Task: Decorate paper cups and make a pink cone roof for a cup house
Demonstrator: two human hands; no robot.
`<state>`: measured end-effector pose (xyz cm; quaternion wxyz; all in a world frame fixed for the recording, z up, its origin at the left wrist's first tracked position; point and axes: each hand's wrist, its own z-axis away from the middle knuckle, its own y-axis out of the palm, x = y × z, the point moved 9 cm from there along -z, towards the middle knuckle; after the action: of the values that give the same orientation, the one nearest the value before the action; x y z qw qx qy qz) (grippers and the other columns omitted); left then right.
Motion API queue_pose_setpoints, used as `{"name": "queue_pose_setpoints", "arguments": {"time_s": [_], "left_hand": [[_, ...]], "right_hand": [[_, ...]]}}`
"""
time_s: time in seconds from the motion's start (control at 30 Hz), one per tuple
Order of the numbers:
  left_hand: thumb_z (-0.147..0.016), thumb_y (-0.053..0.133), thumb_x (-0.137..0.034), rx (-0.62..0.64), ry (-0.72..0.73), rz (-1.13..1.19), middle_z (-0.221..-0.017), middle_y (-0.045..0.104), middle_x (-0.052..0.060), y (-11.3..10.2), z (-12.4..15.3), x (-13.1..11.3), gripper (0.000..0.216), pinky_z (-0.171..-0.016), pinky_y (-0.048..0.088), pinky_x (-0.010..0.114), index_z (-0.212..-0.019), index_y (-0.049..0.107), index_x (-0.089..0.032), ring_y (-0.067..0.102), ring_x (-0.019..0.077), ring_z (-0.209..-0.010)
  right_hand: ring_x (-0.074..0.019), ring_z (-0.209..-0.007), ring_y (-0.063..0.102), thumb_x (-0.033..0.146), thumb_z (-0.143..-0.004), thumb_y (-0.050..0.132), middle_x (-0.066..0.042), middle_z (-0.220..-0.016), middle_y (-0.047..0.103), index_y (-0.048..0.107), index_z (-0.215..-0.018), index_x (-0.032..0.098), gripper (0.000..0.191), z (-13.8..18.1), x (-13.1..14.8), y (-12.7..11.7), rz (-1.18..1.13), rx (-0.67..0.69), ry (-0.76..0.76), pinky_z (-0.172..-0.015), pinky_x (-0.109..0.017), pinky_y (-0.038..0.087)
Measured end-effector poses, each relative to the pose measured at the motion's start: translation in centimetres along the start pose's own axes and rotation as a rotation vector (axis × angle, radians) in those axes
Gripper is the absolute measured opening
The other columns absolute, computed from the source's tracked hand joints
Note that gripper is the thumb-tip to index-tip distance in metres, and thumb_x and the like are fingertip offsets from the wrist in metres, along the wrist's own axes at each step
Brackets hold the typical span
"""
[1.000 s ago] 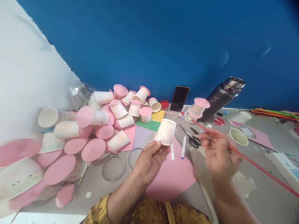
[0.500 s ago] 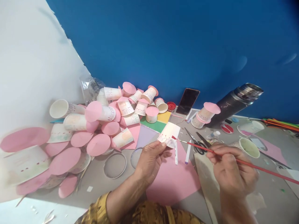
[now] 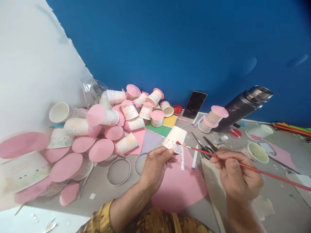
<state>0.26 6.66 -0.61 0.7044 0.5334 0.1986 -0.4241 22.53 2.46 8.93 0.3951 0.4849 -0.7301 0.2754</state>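
Note:
My left hand [image 3: 155,165] pinches an upside-down white paper cup [image 3: 175,138] by its rim, above a pink paper sheet [image 3: 179,186]. A wavy line runs round the cup near the rim. My right hand [image 3: 236,176] grips a long red-handled paintbrush [image 3: 245,166]. The brush's red tip touches the cup's side near the rim.
A heap of decorated cups with pink paper circles [image 3: 102,129] fills the left. Scissors [image 3: 205,147], two white markers [image 3: 188,158], a phone [image 3: 194,104], a dark flask [image 3: 243,105], paint cups [image 3: 256,151], wire rings [image 3: 119,171] and coloured sticks [image 3: 291,127] lie around. A blue wall stands behind.
My right hand swung the brush in from the right until its tip met the cup. The left hand has kept hold of the cup; the camera shifted slightly.

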Motion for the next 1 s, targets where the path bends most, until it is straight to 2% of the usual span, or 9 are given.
{"name": "queue_pose_setpoints", "arguments": {"time_s": [0.37,0.63,0.83,1.0], "left_hand": [[-0.071,0.091,-0.038,0.010,-0.048,0.022,-0.097,0.079,0.011,0.48,0.11,0.16,0.031,-0.068,0.048,0.025,-0.088,0.083,-0.013,0.065,0.0141,-0.074],[-0.071,0.091,-0.037,0.012,-0.046,0.017,-0.089,0.078,0.010,0.42,0.14,0.26,0.027,-0.065,0.048,0.025,-0.082,0.083,-0.014,0.066,0.0143,-0.072],[-0.069,0.093,-0.036,0.008,-0.060,0.065,-0.096,0.080,0.011,0.43,0.05,0.35,0.029,-0.068,0.050,0.024,-0.086,0.083,-0.014,0.067,0.0141,-0.075],[-0.071,0.092,-0.034,0.015,-0.065,0.087,-0.097,0.081,0.012,0.44,-0.01,0.45,0.029,-0.068,0.052,0.024,-0.089,0.083,-0.013,0.068,0.0148,-0.075]], "right_hand": [[-0.0182,-0.070,0.066,0.026,-0.100,0.062,-0.004,-0.071,0.072,0.074,-0.091,0.018,0.017,-0.28,0.23,-0.27,-0.016,-0.045,-0.015,-0.051,-0.027,0.045],[-0.0164,-0.070,0.066,0.028,-0.102,0.061,-0.005,-0.074,0.074,0.074,-0.094,0.018,0.018,-0.07,-0.20,0.34,0.002,0.016,0.011,-0.053,-0.026,0.046],[-0.0168,-0.067,0.065,0.031,-0.098,0.066,-0.004,-0.068,0.071,0.074,-0.088,0.018,0.019,-0.59,0.45,-0.38,-0.054,-0.095,-0.008,-0.050,-0.025,0.046],[-0.0174,-0.068,0.066,0.032,-0.099,0.066,-0.004,-0.069,0.071,0.075,-0.089,0.018,0.020,-0.50,0.21,-0.51,-0.016,-0.069,-0.006,-0.053,-0.026,0.047]]}}
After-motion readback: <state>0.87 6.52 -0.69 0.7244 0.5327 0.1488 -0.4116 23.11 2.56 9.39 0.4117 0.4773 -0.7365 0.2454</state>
